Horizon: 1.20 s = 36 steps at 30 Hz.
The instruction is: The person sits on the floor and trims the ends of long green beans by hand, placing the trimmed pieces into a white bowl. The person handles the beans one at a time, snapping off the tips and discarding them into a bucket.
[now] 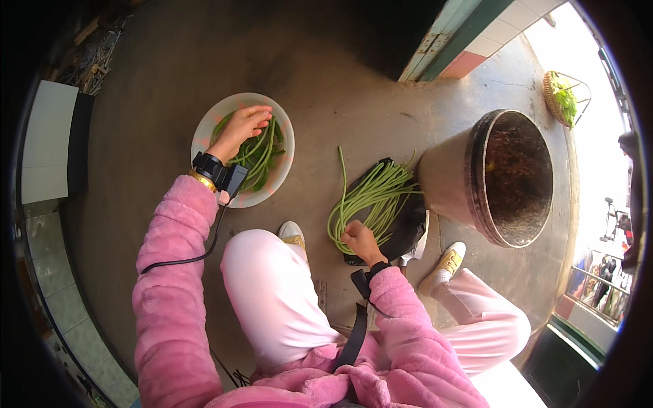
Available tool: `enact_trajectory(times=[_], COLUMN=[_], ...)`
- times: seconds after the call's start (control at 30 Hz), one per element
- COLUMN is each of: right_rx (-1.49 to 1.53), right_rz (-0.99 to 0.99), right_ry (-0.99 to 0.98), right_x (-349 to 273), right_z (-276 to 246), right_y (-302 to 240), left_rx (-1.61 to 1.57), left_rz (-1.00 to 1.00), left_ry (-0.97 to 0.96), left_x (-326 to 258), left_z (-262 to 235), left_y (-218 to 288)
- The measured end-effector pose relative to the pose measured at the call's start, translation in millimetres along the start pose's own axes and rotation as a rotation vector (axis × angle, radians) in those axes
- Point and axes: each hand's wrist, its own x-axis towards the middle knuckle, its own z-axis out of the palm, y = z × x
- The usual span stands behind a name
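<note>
Left hand (239, 128): over the white bowl (204, 132), fingers curled loosely on cut green beans (262, 156) inside.
Right hand (358, 238): right of the bowl, pinched shut on long beans (374, 194) heaped on a black bag (408, 228).
Bucket (476, 178): beyond the heap.
Basket (559, 95): far right.
Labels, signs: none seen.
Risk: loose strands may slide off the bag onto the bare floor.

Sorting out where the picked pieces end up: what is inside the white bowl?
The white bowl holds green long-bean pieces. The left hand reaches into it and covers some of them, so what lies under the hand and the pile cannot be seen.
</note>
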Motion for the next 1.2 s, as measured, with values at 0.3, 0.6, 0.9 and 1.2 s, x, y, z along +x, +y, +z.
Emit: enact_trajectory(times=[0.3, 0.6, 0.9, 1.2], right_rx=[0.357, 0.11, 0.207, 0.568], right_rz=[-0.222, -0.43, -0.608, -0.603], right_ry=[-0.051, -0.069, -0.162, -0.194], right_x=[-109.0, -182.7, -192.2, -210.1], right_z=[-137.2, -127.5, -113.2, -108.1], right_y=[-110.5, -145.5, -132.6, -153.1], left_rx=[0.217, -0.778, -0.832, -1.015], left_rz=[-0.167, 0.03, 0.431, 0.467], left_ry=[-0.489, -0.364, -0.472, -0.369], left_x=[-91.9, -154.5, -197.2, -205.0], left_z=[111.9, 205.4, 205.3, 189.4], left_y=[110.9, 131.3, 154.2, 152.5])
